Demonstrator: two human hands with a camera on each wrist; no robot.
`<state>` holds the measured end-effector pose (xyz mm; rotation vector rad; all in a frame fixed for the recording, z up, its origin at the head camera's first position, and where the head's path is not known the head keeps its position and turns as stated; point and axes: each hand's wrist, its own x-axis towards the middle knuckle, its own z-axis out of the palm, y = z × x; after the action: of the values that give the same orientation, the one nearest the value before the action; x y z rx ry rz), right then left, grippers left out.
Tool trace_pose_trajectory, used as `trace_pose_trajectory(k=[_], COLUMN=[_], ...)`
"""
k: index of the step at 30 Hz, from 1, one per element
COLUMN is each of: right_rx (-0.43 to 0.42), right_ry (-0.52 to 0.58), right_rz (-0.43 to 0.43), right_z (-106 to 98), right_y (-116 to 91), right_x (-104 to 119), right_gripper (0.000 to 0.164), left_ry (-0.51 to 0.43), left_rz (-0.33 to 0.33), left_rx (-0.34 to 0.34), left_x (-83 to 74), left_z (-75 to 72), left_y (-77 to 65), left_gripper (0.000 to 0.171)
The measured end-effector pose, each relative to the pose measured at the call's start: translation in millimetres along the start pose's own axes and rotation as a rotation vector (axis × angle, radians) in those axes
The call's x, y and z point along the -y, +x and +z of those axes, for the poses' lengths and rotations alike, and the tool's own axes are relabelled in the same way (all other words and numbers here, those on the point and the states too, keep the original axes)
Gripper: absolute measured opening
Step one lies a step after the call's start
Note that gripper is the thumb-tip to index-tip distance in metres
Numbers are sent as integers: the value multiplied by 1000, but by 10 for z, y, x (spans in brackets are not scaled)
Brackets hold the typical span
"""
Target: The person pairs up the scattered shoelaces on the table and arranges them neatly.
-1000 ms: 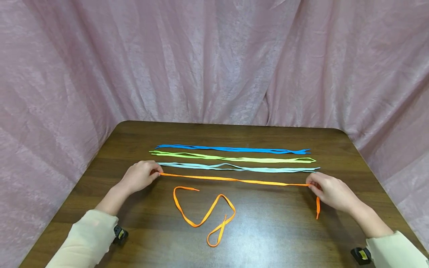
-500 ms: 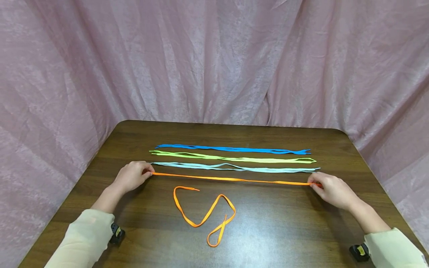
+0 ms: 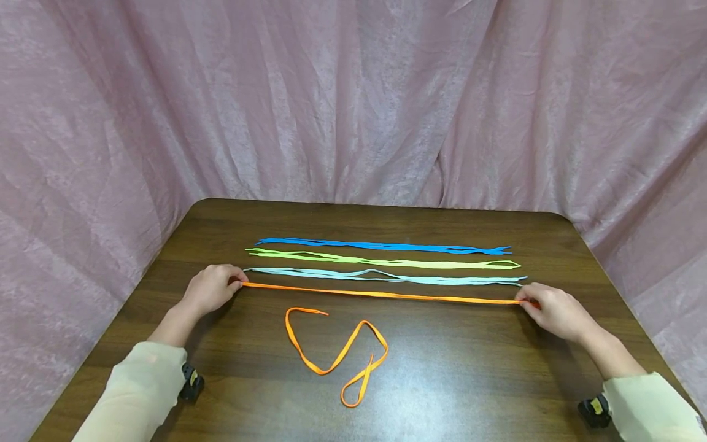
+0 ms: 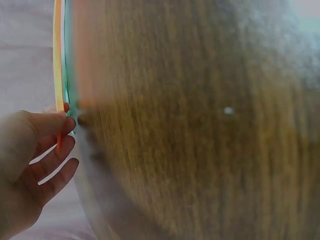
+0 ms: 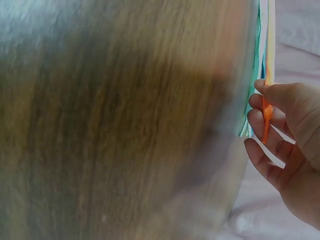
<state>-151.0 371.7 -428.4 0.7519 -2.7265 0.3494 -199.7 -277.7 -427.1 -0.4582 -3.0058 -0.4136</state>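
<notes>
An orange shoelace is stretched almost straight between the two hands, in front of a pale blue bundle of laces. My left hand pinches its left end between thumb and forefinger; in the left wrist view a short orange tip pokes out below the thumb. At the other end, my right hand pinches the lace the same way, and the right wrist view has its orange tail hanging past the fingers. A second orange shoelace lies in loose curves nearer the front, untouched.
Behind the stretched lace lie rows of pale blue laces, lime green laces and blue laces, roughly parallel. All rest on a brown wooden table. A pink curtain hangs behind and at both sides.
My left hand has moved left and my right hand slightly right, so the lace between them is longer and straighter. The tail that dangled below my right hand has shortened. The curved lace is unmoved.
</notes>
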Motion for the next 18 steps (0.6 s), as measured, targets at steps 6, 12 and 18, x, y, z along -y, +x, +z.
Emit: trace_pose_trajectory(k=[6, 12, 18], right_rx=[-14, -3, 21], right_ry=[-2, 6, 14], right_rz=[-12, -5, 24], right_z=[15, 31, 47], right_y=[10, 39, 58], right_x=[-47, -68, -100], right_gripper=[23, 25, 27], left_ry=[1, -8, -13], left_rz=[-34, -60, -70], left_rx=[0, -8, -5], left_x=[20, 33, 27], left_z=[-15, -6, -3], left_y=[11, 34, 50], left_gripper=[4, 5, 7])
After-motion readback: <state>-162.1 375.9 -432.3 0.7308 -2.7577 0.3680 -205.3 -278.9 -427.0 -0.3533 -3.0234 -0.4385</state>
